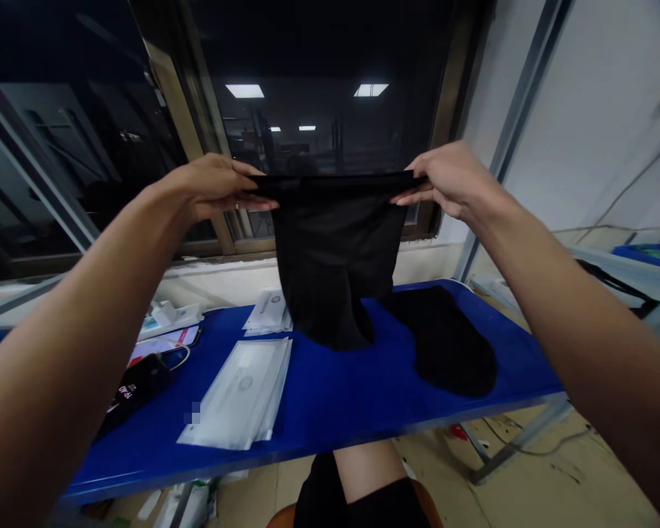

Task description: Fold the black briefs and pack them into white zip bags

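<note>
A black cloth garment [335, 249] hangs above the table, its top edge stretched straight between my two hands. My left hand [220, 187] pinches the left end of that edge, thumb above and fingers below. At the other end, my right hand [445, 176] grips the band the same way. The lower part of the garment dangles in folds near the tabletop; its exact kind is unclear. A second black cloth piece [451, 345] lies flat on the blue table [341, 411] to the right. Left of the hanging cloth rests a fanned stack of translucent printed bags [242, 389].
Behind those lies a smaller stack of printed packets [268, 309]. At the left are a dark phone [135, 385] showing the time, another lit phone [187, 337] and a white power strip [173, 315]. A window [330, 88] and metal posts stand behind the table.
</note>
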A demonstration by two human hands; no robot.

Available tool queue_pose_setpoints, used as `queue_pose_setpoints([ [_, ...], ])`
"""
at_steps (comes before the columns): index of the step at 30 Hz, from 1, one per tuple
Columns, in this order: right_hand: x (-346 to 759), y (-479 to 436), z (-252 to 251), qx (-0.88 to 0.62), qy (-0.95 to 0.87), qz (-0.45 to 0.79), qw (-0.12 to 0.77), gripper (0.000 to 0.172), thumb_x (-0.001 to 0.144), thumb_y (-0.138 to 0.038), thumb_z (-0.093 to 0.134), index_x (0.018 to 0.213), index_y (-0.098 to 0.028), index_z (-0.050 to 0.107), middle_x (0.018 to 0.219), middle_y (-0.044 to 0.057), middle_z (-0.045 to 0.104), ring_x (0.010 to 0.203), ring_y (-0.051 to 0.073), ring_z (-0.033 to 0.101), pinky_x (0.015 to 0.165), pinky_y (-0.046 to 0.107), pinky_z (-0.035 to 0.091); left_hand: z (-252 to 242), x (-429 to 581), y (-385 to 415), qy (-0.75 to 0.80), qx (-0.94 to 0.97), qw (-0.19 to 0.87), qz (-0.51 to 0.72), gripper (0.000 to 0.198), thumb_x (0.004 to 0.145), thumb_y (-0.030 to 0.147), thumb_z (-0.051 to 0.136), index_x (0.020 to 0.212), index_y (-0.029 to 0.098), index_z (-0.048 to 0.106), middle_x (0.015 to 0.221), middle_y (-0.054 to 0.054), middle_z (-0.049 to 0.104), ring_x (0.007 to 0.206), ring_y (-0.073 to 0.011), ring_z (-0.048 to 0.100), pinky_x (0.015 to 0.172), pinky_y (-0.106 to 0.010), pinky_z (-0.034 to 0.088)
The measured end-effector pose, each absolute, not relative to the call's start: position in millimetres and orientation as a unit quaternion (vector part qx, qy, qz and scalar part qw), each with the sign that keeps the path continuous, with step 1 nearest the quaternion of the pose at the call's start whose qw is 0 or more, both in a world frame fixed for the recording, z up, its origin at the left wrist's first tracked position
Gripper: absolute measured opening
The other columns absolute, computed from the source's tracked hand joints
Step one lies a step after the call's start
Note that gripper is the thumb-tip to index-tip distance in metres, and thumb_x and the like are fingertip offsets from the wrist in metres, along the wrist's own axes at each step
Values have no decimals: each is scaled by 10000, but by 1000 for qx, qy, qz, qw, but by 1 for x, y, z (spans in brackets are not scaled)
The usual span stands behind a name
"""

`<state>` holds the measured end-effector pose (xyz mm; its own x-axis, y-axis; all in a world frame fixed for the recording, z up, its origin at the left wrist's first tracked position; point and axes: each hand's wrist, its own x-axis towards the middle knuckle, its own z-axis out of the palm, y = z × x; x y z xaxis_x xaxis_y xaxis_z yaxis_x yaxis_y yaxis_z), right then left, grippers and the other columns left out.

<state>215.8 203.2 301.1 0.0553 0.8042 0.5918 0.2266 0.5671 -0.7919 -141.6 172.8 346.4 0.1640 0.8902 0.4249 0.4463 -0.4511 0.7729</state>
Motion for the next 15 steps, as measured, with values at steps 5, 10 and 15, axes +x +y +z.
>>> queue_pose_setpoints([
  [5,231,234,264,-345,-639,389,566,158,750,-118,813,880,-161,733,806,67,747,855,220,767,812,345,668,306,-145,191,443,769,228,401,632,778,172,836,1363,72,616,1011,-46,747,930,-144,717,878,-264,531],
  [10,226,246,218,-384,-656,354,545,300,619,-181,923,844,-155,725,678,57,728,698,232,763,622,306,649,269,-139,217,485,742,183,426,227,776,260,823,900,81,759,668,-62,719,669,-219,724,772,-364,587],
  [15,226,226,217,-316,-699,231,599,352,720,-434,892,851,-161,711,664,54,723,707,245,770,562,287,626,270,-144,203,435,721,134,523,236,817,338,726,890,115,702,721,-77,732,645,-211,714,706,-357,588],
])
